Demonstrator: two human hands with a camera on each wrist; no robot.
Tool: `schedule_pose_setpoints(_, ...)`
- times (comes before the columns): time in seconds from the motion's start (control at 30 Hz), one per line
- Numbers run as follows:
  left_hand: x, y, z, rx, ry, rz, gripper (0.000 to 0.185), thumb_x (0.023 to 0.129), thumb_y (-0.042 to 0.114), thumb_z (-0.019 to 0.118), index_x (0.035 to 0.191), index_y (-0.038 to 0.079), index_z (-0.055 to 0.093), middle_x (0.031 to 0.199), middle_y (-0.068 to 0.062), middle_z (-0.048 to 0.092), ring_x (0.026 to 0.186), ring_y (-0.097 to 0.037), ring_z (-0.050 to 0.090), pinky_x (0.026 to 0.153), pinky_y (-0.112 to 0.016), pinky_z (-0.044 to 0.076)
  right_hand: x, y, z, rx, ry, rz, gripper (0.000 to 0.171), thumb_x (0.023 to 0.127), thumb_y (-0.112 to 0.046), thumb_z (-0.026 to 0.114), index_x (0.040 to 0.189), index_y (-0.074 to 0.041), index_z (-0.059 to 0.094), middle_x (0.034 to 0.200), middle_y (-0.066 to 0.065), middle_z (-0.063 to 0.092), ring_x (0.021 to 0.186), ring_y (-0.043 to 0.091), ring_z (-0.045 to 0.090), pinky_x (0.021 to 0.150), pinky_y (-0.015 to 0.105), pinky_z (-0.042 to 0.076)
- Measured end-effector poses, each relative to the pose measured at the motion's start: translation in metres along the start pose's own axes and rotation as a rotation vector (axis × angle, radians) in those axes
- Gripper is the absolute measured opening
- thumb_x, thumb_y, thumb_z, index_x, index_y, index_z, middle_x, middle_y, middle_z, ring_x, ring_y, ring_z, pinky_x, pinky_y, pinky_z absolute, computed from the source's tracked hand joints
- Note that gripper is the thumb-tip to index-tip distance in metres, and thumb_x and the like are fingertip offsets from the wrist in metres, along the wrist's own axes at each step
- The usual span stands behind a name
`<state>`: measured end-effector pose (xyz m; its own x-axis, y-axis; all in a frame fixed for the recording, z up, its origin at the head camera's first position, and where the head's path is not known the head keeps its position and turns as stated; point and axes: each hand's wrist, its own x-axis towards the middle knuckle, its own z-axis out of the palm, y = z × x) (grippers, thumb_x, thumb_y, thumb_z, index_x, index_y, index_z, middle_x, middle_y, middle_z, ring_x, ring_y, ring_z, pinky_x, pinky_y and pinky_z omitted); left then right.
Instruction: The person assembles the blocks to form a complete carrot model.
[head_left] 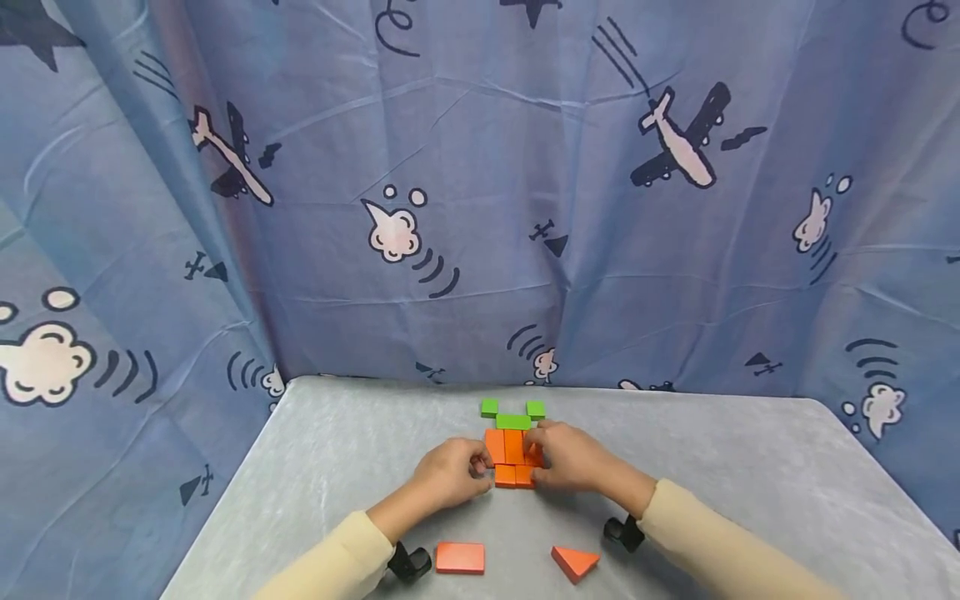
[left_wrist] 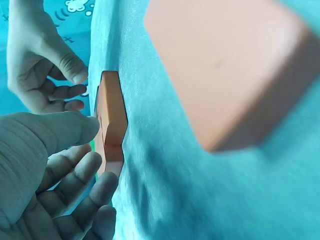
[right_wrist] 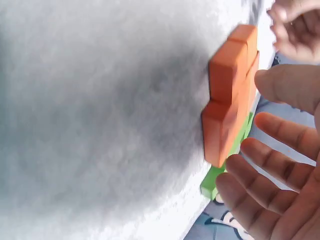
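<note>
Several orange blocks [head_left: 513, 447] lie fitted together on the table, with two small ones [head_left: 505, 476] forming the near row. Touching or close behind them is a green bar [head_left: 513, 422], with a green block [head_left: 489, 407] off its left corner and another green block [head_left: 536, 409] off its right. Left of the orange group is my left hand [head_left: 450, 471], its fingers loosely bent and nothing held. My right hand [head_left: 573, 457] hovers at the right side, partly hiding the right orange block. In the right wrist view its fingers [right_wrist: 280, 135] are spread beside the blocks; contact is unclear.
Nearer to me lie a loose orange-red rectangular block [head_left: 460, 557] on the left and an orange-red triangular block [head_left: 575, 562] on the right. A blue patterned curtain [head_left: 480, 208] hangs behind the grey table [head_left: 337, 450].
</note>
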<state>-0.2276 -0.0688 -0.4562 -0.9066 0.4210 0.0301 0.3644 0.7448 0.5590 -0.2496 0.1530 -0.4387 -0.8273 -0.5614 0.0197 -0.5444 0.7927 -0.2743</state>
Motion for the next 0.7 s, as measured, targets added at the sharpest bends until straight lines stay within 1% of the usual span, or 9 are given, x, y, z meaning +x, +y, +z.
schedule_pose_setpoints(0.1, -0.012, -0.004, -0.005, -0.006, -0.012, 0.007, 0.015, 0.078, 0.021, 0.077, 0.091, 0.018, 0.070, 0.079, 0.011, 0.062, 0.068, 0.000, 0.051, 0.062, -0.021, 0.042, 0.000, 0.004, -0.002, 0.010, -0.016, 0.038, 0.027, 0.073, -0.018, 0.078, 0.098, -0.012, 0.069, 0.093, -0.001, 0.063, 0.076, 0.011, 0.052, 0.070, 0.030, 0.050)
schedule_pose_setpoints(0.23, -0.030, -0.009, -0.012, -0.034, -0.038, 0.006, 0.013, 0.080, 0.023, 0.076, 0.091, 0.020, 0.071, 0.079, 0.012, 0.061, 0.069, -0.001, 0.052, 0.062, -0.022, 0.043, 0.001, 0.009, -0.004, 0.022, -0.017, 0.056, 0.029, 0.073, -0.018, 0.079, 0.099, -0.011, 0.069, 0.096, 0.000, 0.063, 0.082, 0.013, 0.055, 0.075, 0.035, 0.051)
schedule_pose_setpoints(0.33, -0.043, -0.013, -0.016, -0.057, -0.067, -0.010, 0.010, 0.080, 0.027, 0.075, 0.089, 0.023, 0.071, 0.078, 0.015, 0.060, 0.068, 0.000, 0.052, 0.061, -0.022, 0.043, 0.002, 0.012, -0.004, 0.026, -0.018, 0.068, 0.031, 0.072, -0.018, 0.079, 0.100, -0.011, 0.069, 0.097, 0.003, 0.064, 0.084, 0.015, 0.057, 0.077, 0.037, 0.052)
schedule_pose_setpoints(0.47, -0.061, -0.017, -0.019, -0.096, -0.095, -0.013, 0.010, 0.080, 0.031, 0.074, 0.087, 0.025, 0.071, 0.080, 0.015, 0.061, 0.066, 0.002, 0.053, 0.060, -0.021, 0.043, 0.005, 0.015, -0.003, 0.023, -0.017, 0.111, 0.035, 0.072, -0.020, 0.081, 0.104, -0.011, 0.069, 0.099, 0.004, 0.065, 0.086, 0.016, 0.059, 0.079, 0.038, 0.053)
schedule_pose_setpoints(0.6, -0.080, -0.020, -0.019, -0.138, -0.094, 0.005, 0.012, 0.078, 0.032, 0.075, 0.087, 0.025, 0.071, 0.082, 0.013, 0.062, 0.068, 0.002, 0.053, 0.061, -0.019, 0.043, 0.009, 0.017, -0.001, 0.019, -0.022, 0.162, 0.039, 0.072, -0.023, 0.083, 0.107, -0.014, 0.068, 0.100, 0.002, 0.065, 0.088, 0.016, 0.059, 0.081, 0.038, 0.053)
schedule_pose_setpoints(0.7, -0.091, -0.023, -0.017, -0.158, -0.087, 0.015, 0.013, 0.077, 0.034, 0.076, 0.086, 0.028, 0.071, 0.083, 0.016, 0.062, 0.068, 0.000, 0.053, 0.061, -0.018, 0.043, 0.012, 0.019, 0.000, 0.015, -0.031, 0.187, 0.042, 0.072, -0.025, 0.083, 0.109, -0.014, 0.067, 0.101, 0.001, 0.064, 0.088, 0.016, 0.059, 0.081, 0.038, 0.053)
